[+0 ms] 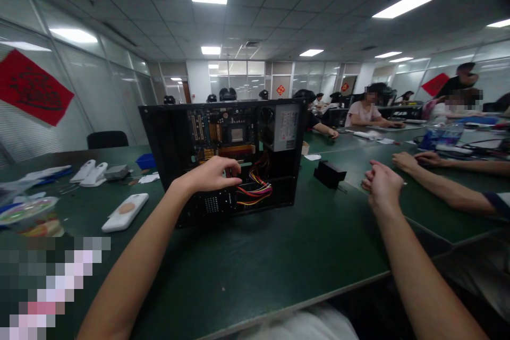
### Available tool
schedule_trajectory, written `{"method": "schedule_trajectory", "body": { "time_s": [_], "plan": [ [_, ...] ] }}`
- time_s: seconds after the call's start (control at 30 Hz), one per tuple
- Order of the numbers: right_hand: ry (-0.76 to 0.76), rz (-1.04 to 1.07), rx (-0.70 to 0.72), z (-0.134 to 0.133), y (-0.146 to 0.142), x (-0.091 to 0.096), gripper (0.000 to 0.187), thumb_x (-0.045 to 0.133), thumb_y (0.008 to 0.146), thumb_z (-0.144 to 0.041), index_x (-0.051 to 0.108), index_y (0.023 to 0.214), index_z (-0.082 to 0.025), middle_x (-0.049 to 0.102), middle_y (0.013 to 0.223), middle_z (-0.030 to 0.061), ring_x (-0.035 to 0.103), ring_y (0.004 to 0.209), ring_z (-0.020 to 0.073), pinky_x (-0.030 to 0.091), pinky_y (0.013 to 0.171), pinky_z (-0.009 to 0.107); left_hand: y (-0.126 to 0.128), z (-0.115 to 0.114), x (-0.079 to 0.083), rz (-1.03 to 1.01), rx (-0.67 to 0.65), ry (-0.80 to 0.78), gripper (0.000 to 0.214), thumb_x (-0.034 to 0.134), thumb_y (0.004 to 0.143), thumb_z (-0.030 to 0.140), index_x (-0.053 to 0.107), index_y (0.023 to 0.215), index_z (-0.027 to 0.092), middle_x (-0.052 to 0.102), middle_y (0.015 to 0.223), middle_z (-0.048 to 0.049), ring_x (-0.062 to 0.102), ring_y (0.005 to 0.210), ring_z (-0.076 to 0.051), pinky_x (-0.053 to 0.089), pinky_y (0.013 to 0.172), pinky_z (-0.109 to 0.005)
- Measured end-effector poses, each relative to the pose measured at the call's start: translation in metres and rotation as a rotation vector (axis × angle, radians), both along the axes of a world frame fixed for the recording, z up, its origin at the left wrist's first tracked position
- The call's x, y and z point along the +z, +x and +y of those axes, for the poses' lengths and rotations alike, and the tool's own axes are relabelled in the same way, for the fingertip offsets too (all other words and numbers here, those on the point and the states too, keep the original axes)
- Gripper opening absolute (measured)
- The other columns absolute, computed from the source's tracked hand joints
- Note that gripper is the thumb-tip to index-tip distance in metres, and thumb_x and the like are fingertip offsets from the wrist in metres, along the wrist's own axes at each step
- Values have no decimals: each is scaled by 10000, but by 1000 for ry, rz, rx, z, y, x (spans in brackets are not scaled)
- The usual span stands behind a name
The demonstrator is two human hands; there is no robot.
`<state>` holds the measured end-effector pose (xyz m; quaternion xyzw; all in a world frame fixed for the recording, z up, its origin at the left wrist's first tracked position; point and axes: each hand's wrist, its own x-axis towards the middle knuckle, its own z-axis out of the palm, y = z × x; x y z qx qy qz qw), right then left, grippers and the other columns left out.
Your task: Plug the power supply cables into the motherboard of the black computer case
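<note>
Black computer case [167, 138], left hand [209, 175] inside, grip unclear

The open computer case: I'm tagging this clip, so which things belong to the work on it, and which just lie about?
In hand: computer case, upright and open; coloured cables inside, by the left hand; right hand, raised beside it.
Lying about: white phone handsets; white slab; black box; blue tray.

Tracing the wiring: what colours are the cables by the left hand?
The cables are red and yellow; head view.
</note>
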<state>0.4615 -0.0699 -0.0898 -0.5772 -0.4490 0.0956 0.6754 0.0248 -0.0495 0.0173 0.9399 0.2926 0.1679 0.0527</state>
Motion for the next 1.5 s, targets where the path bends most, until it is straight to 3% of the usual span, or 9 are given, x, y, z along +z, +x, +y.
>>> {"method": "schedule_trajectory", "body": {
  "time_s": [0.07, 0.17, 0.27, 0.37, 0.5, 0.63, 0.73, 0.97, 1.5],
  "plan": [
    [213, -8, -112, -16, -33, 4, 433, 487, 902, -608, 645, 957, -208, 443, 601, -40, 383, 463, 124, 294, 424, 252, -5, -8, 4, 91, 10, -99, 465, 721, 851, 503, 683, 1178, 173, 719, 1122, -69, 664, 975, -205, 486, 809, -264],
    [227, -548, 272, -38, -112, 13, 358, 566, 941, -520, 686, 1020, -193, 645, 809, 51, 601, 687, 186, 508, 629, 324, -6, -15, 3, 267, 43, -163, 615, 821, 749, 480, 670, 1265, 181, 715, 1176, -71, 666, 1002, -220, 486, 786, -248],
    [219, -1000, 567, -40, -186, 26, 392, 640, 929, -446, 639, 1217, -179, 679, 1176, 151, 637, 1096, 291, 519, 932, 429, -3, -14, -2, 364, 20, -93, 314, 749, 833, 330, 748, 1112, 186, 744, 1007, -46, 674, 884, -193, 466, 729, -240],
    [42, -1154, 624, -28, -223, 35, 338, 628, 952, -393, 646, 1206, -171, 720, 1059, 130, 682, 938, 264, 517, 799, 355, -5, -11, -2, 284, -16, -31, 170, 620, 905, 187, 760, 1001, 175, 747, 932, -39, 675, 835, -165, 467, 749, -236],
    [7, -1048, 742, -11, -226, 40, 240, 550, 1002, -356, 715, 1027, -184, 713, 813, 51, 645, 713, 181, 432, 664, 280, -14, -12, 2, 136, -25, -42, 255, 610, 943, 273, 700, 1154, 162, 736, 1104, -81, 685, 968, -191, 497, 827, -259],
    [163, -436, 743, -4, -220, 40, 294, 562, 980, -447, 689, 1009, -184, 674, 784, 12, 579, 652, 131, 407, 589, 246, -17, -20, 2, -47, -33, -51, 855, 742, 854, 439, 320, 1568, 231, 624, 1357, -146, 674, 1088, -229, 528, 882, -308],
    [181, -57, 753, -3, -221, 43, 378, 610, 911, -572, 622, 942, -196, 572, 645, -40, 480, 514, 105, 359, 467, 229, -9, -28, 3, -170, -74, -10, 1081, 823, 773, 406, 162, 1617, 258, 649, 1305, -142, 688, 1051, -231, 548, 849, -322],
    [141, 102, 863, -10, -227, 45, 430, 672, 839, -633, 601, 817, -210, 632, 666, -21, 552, 535, 115, 442, 493, 236, 8, -42, 14, -211, 36, 84, 370, 738, 872, 284, 625, 1201, 160, 730, 872, -32, 703, 773, -173, 537, 690, -268],
    [77, 135, 909, -12, -224, 39, 410, 734, 795, -611, 706, 823, -203, 662, 719, -5, 592, 632, 141, 491, 597, 261, 7, -13, -7, -394, -130, 403, 387, 821, 812, 285, 617, 1120, 170, 719, 873, -9, 700, 792, -138, 550, 750, -245]
  ]
}}
